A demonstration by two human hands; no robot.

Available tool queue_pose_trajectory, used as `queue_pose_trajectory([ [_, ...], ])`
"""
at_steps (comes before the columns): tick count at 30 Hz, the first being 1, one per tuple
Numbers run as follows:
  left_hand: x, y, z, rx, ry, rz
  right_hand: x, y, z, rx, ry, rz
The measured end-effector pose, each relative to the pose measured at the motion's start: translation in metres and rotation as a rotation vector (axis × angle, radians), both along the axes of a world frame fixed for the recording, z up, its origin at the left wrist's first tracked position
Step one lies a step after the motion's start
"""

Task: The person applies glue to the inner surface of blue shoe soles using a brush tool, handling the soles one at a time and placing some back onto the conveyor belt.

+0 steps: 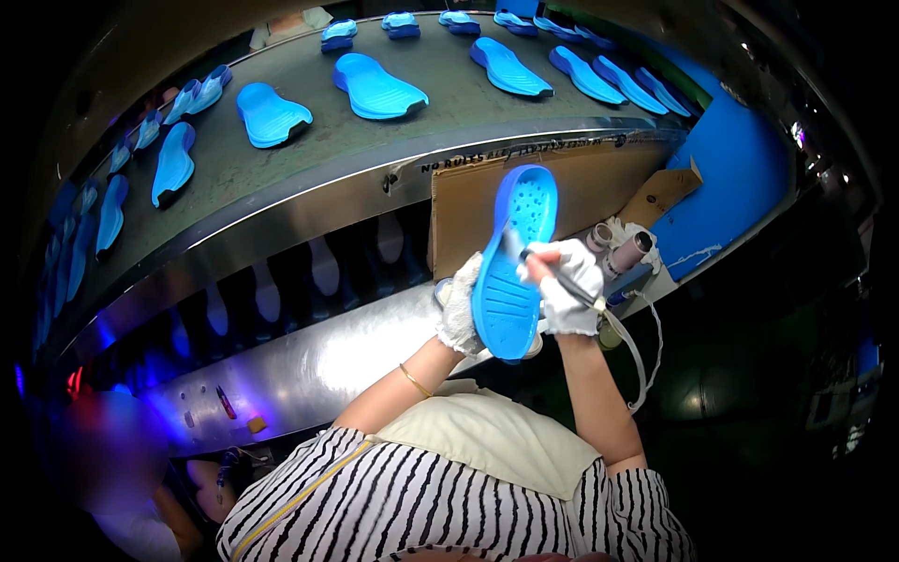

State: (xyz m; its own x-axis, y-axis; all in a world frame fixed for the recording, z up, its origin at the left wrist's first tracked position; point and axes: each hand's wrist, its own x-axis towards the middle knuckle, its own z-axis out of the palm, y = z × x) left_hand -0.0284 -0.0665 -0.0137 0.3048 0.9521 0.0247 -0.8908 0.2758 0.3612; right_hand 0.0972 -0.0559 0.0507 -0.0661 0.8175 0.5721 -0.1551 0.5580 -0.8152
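A bright blue shoe sole is held up by my gloved left hand, which grips its left edge with the fingers partly behind it. Its hollow upper face is toward me, dotted with small holes at the far end and ribbed at the near end. My gloved right hand is closed around a slim brush whose bristles touch the middle of the sole. From the brush's rear end a pale tube hangs down on the right.
Beyond a metal edge, a dark conveyor belt carries several blue soles. Cardboard lines its side. Spools or bottles stand right of my hand. A metal shelf holds a red-handled tool. Another person sits lower left.
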Motion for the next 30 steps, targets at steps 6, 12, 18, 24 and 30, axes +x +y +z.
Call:
queue_pose_trajectory([
  [6, -0.013, 0.002, 0.002, 0.099, -0.036, -0.121, 0.017, 0.035, 0.009, -0.168, 0.209, -0.062],
  [12, -0.026, 0.002, 0.023, 0.123, 0.039, 0.024, 0.027, 0.019, 0.005, 0.148, -0.449, 0.089],
  [18, -0.032, 0.02, 0.022, 0.179, 0.169, 0.136, 0.019, 0.009, 0.048, 0.524, -0.769, 0.02],
  [24, -0.043, 0.036, 0.037, 0.37, 0.281, 0.196, 0.045, -0.024, 0.058, 0.387, -1.046, 0.204],
  [30, -0.041, 0.06, 0.065, 0.466, 0.221, 0.129, 0.034, -0.021, 0.072, 0.415, -0.805, -0.007],
])
